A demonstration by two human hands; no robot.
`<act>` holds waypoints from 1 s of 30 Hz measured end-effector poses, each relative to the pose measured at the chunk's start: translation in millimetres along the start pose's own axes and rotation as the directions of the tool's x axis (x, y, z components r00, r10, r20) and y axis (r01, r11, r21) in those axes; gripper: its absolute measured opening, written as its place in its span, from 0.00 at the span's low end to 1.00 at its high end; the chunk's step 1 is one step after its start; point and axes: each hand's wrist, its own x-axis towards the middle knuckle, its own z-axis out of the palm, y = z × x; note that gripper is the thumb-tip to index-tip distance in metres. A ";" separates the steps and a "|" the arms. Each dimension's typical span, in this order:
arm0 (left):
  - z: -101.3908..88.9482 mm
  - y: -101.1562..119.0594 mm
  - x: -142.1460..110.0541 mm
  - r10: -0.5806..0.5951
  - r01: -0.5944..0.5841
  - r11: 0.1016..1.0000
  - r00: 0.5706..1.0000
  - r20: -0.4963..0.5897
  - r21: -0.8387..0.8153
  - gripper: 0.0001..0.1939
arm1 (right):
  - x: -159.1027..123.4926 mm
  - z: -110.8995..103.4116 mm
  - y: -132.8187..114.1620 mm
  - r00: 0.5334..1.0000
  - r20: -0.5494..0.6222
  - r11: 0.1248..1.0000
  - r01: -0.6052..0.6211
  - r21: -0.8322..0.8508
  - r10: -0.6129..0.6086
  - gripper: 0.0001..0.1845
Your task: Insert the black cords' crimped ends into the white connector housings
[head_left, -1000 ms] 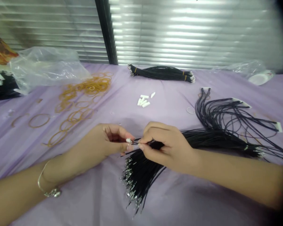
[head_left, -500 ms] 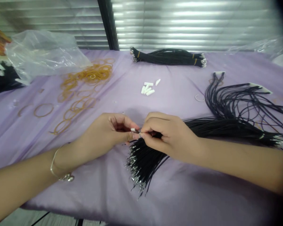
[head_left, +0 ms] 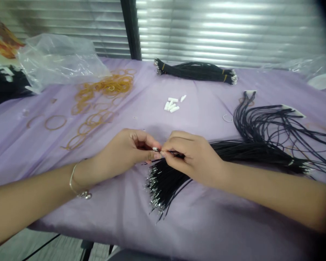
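Observation:
My left hand (head_left: pixel 127 146) pinches a small white connector (head_left: pixel 155 149) between thumb and fingers. Against it, my right hand (head_left: pixel 197 156) is closed on a thin black wire whose tip meets the left fingertips; the exact contact is too small to make out. Under both hands lies a thick bundle of black wires (head_left: pixel 174 174), its shiny metal terminals (head_left: pixel 154 188) fanned out at the near left end. Several loose white connectors (head_left: pixel 171 105) lie on the cloth beyond my hands.
Yellow rubber bands (head_left: pixel 108 85) and a clear plastic bag (head_left: pixel 62 61) lie at the left back. A tied black wire bundle (head_left: pixel 195 71) rests near the blinds. At right are wires (head_left: pixel 258 119) fitted with white connectors. The purple cloth (head_left: pixel 97 214) covers the table.
The camera view has shifted slightly, so the table items sit a little differently. Both hands stay pressed together at the same spot, with the white connector turned slightly at the left fingertips.

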 end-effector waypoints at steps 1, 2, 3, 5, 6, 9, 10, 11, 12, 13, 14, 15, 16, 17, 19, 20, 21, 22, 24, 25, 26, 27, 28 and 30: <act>0.2 0.3 0.2 0.000 0.000 1.000 1.000 0.000 -0.027 0.06 | 0.3 -0.6 -0.5 1.000 -0.008 1.000 -0.014 0.019 0.014 0.07; 0.3 0.6 0.4 0.004 -0.005 0.998 1.000 -0.004 -0.058 0.06 | 0.8 -1.6 -1.0 0.999 -0.028 0.998 -0.042 0.046 0.043 0.08; 0.4 0.7 0.6 0.012 -0.013 0.996 1.000 -0.011 -0.089 0.07 | 1.3 -2.8 -1.4 0.995 -0.058 0.994 -0.077 0.081 0.082 0.07; -0.2 0.6 0.9 0.022 -0.025 0.990 1.000 -0.022 -0.141 0.11 | 2.3 -5.2 -1.6 0.978 -0.108 0.974 -0.161 0.158 0.179 0.06; -0.8 0.2 1.0 0.022 -0.025 0.987 1.000 -0.023 -0.162 0.14 | 2.8 -6.2 -1.4 0.966 -0.119 0.960 -0.205 0.192 0.230 0.06; -3.1 -1.5 0.4 0.013 -0.017 0.978 1.000 -0.020 -0.208 0.16 | 3.4 -7.4 -0.5 0.936 -0.082 0.915 -0.313 0.255 0.343 0.05; -3.8 -2.0 -0.1 0.017 -0.020 0.977 1.000 -0.018 -0.214 0.14 | 3.5 -7.3 -0.4 0.928 -0.063 0.904 -0.340 0.261 0.367 0.05; -4.2 -2.3 -0.7 0.021 -0.024 0.977 1.000 -0.017 -0.213 0.12 | 3.5 -7.2 -0.5 0.922 -0.049 0.896 -0.358 0.263 0.383 0.06; -4.4 -2.3 -1.4 0.021 -0.023 0.978 1.000 -0.013 -0.209 0.10 | 3.5 -7.1 -0.7 0.919 -0.038 0.890 -0.370 0.267 0.393 0.06; -4.3 -2.2 -1.9 0.018 -0.019 0.978 1.000 -0.006 -0.206 0.10 | 3.6 -6.9 -0.9 0.916 -0.031 0.885 -0.378 0.272 0.400 0.06; -4.0 -2.0 -2.3 0.011 -0.011 0.978 1.000 0.001 -0.207 0.10 | 3.7 -6.9 -1.1 0.914 -0.028 0.881 -0.383 0.279 0.406 0.06; -3.7 -1.5 -2.6 0.003 -0.002 0.977 1.000 0.005 -0.211 0.10 | 3.8 -6.9 -1.2 0.913 -0.026 0.878 -0.384 0.285 0.408 0.06; -3.2 -1.0 -2.6 -0.004 0.006 0.976 1.000 0.008 -0.216 0.10 | 4.0 -6.8 -1.2 0.912 -0.025 0.876 -0.386 0.290 0.410 0.05; -2.8 -0.5 -2.4 -0.014 0.015 0.975 1.000 0.007 -0.221 0.10 | 4.1 -6.8 -1.0 0.910 -0.022 0.872 -0.389 0.296 0.414 0.05; -2.1 0.5 -2.1 -0.034 0.032 0.976 0.999 -0.007 -0.217 0.09 | 4.3 -6.6 -0.5 0.905 -0.012 0.862 -0.400 0.310 0.425 0.05; -1.8 0.9 -1.9 -0.042 0.039 0.978 0.999 -0.013 -0.207 0.09 | 4.3 -6.6 -0.3 0.902 -0.005 0.856 -0.407 0.318 0.431 0.05; -1.5 1.2 -1.9 -0.045 0.040 0.980 0.999 -0.021 -0.195 0.09 | 4.3 -6.5 -0.3 0.899 0.000 0.851 -0.415 0.322 0.438 0.06; -1.3 1.2 -1.9 -0.043 0.037 0.983 0.999 -0.029 -0.181 0.09 | 4.0 -6.5 -0.5 0.895 0.004 0.847 -0.423 0.322 0.446 0.06; -1.0 0.6 -2.0 -0.022 0.016 0.989 0.999 -0.036 -0.145 0.10 | 3.2 -6.4 -1.6 0.895 0.002 0.852 -0.425 0.306 0.446 0.07; -1.0 -0.1 -2.0 -0.008 0.004 0.992 0.999 -0.032 -0.127 0.11 | 2.7 -6.3 -2.3 0.901 0.004 0.861 -0.414 0.295 0.433 0.07; -1.1 -0.9 -2.0 0.005 -0.007 0.994 1.000 -0.024 -0.110 0.10 | 2.2 -6.1 -3.0 0.912 0.004 0.874 -0.394 0.284 0.410 0.07; -1.3 -1.7 -2.0 0.018 -0.019 0.995 1.000 -0.011 -0.096 0.10 | 1.6 -5.6 -3.5 0.926 0.007 0.889 -0.365 0.275 0.378 0.08; -1.6 -2.5 -2.1 0.028 -0.027 0.996 1.000 0.001 -0.088 0.10 | 1.2 -5.0 -3.7 0.939 0.005 0.904 -0.332 0.268 0.344 0.09; -1.9 -3.6 -2.3 0.035 -0.034 0.996 0.999 0.008 -0.082 0.09 | 0.9 -3.5 -3.1 0.961 0.008 0.929 -0.271 0.251 0.278 0.09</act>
